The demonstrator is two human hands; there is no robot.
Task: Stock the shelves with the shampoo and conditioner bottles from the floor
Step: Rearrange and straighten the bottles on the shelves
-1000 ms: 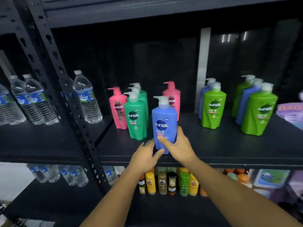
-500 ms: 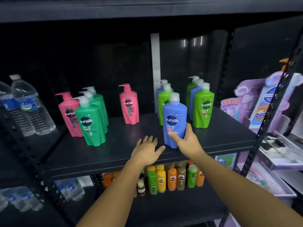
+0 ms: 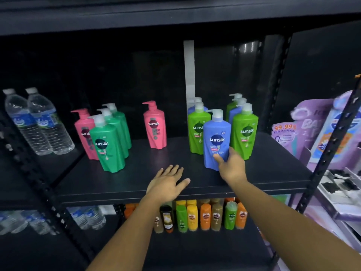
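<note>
A blue pump bottle (image 3: 216, 137) stands upright on the black shelf (image 3: 140, 178), in front of lime-green bottles (image 3: 244, 133) and other blue ones. My right hand (image 3: 230, 167) grips its lower right side, thumb across the front. My left hand (image 3: 168, 182) hovers flat over the shelf's front edge, fingers spread, holding nothing. To the left stand teal-green bottles (image 3: 107, 145) with a pink bottle (image 3: 84, 132) behind them. Another pink bottle (image 3: 155, 127) stands alone mid-shelf.
Water bottles (image 3: 39, 122) fill the bay to the left, past a black upright. Small coloured bottles (image 3: 205, 215) line the shelf below. Purple refill packs (image 3: 304, 128) hang on the right, behind another upright (image 3: 330, 145). Bare shelf lies between the teal bottles and the blue bottle.
The blue bottle has gone rightward along the shelf with my right hand, now close to the lime-green group. My left hand came off the bottle and opened flat.
</note>
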